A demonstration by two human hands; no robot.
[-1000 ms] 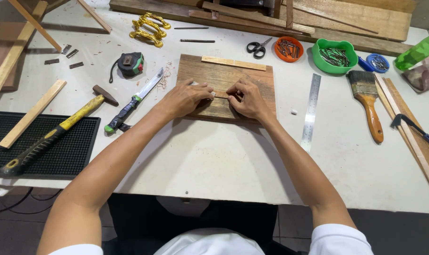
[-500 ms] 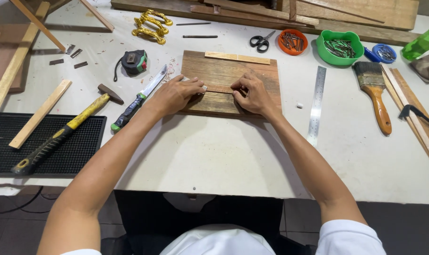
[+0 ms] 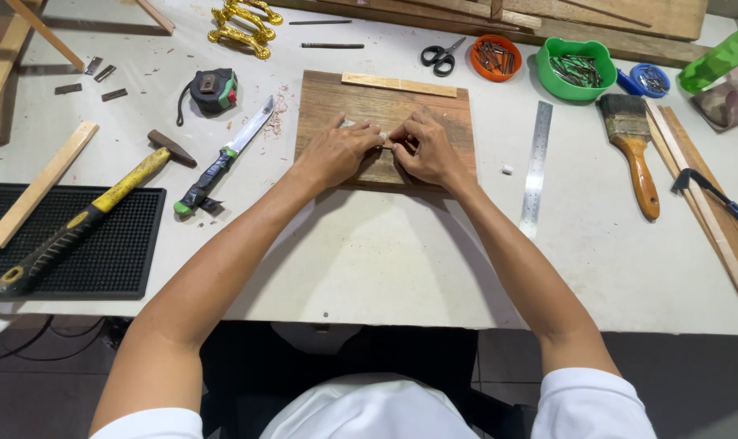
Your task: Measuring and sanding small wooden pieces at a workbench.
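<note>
My left hand (image 3: 336, 152) and right hand (image 3: 424, 148) now sit closer together on the wooden board (image 3: 383, 104); a second ago they were spread apart along a thin wood strip. My fingertips now meet at the board's centre, pinching a small piece (image 3: 383, 143) between them. The strip no longer shows full length; my hands cover most of it.

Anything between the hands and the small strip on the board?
Nothing visible. The left hand and the right hand both already pinch the small wood strip on the wooden board; the knife lies off to the left.
</note>
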